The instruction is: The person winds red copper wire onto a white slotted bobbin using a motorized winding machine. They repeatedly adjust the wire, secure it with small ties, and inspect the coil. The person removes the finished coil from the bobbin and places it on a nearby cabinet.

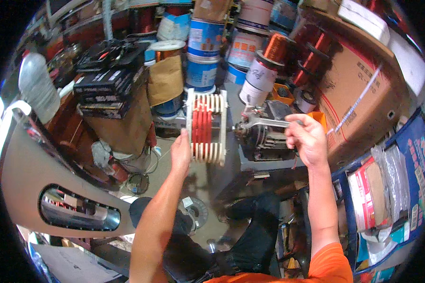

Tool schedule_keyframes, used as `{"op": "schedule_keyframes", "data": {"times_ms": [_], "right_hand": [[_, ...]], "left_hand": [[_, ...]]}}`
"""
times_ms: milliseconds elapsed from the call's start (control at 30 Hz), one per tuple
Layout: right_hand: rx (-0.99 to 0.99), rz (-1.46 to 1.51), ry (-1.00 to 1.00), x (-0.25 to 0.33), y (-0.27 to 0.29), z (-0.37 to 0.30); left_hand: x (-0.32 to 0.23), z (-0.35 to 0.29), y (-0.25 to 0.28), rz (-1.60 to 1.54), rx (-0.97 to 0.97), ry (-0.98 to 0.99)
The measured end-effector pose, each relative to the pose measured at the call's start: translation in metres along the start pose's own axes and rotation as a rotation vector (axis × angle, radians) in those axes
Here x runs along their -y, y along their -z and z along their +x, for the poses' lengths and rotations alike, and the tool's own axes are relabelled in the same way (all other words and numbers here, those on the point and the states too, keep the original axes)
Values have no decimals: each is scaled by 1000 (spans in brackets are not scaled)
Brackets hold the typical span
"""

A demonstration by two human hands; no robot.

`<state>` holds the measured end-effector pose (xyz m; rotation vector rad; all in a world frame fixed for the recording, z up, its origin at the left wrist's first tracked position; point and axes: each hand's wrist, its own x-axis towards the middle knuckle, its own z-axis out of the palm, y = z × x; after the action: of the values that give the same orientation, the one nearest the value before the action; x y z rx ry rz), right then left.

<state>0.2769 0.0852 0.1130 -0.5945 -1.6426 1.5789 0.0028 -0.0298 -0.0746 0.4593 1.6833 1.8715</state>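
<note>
Our left hand point(180, 150) against left edge of white slatted former point(208, 152), red bundles point(202, 127) across its middle; finger closure hidden, cannot tell. Our right hand point(307, 136) closed on silver handle point(269, 122) at dark machine point(269, 140), right of former. Likely winding or fastening; next move calls for steadying former, turning handle evenly. Behind: copper-coloured spool point(275, 48).

Grey bench point(244, 162) on the right has a dark machine point(269, 132) with a crank sitting right on it. The floor's point(167, 181) pale — whitish reel point(200, 214) lying flat there, plus some loose cables point(151, 162) further off. Over left, a brown carton point(132, 134) props up a stack of black boxes point(101, 87) — pretty messy pile, tbh.
</note>
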Motion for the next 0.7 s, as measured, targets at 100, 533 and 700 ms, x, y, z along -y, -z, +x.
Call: {"op": "schedule_keyframes", "data": {"times_ms": [100, 533, 700], "right_hand": [[145, -247, 62, -2, -62, 31], [683, -1282, 698, -32, -179, 97], [794, -1448, 507, -29, -186, 115]], "left_hand": [[-17, -10, -12, -59, 5, 31], [17, 13, -11, -23, -60, -114], [1, 1, -11, 21, -62, -73]]}}
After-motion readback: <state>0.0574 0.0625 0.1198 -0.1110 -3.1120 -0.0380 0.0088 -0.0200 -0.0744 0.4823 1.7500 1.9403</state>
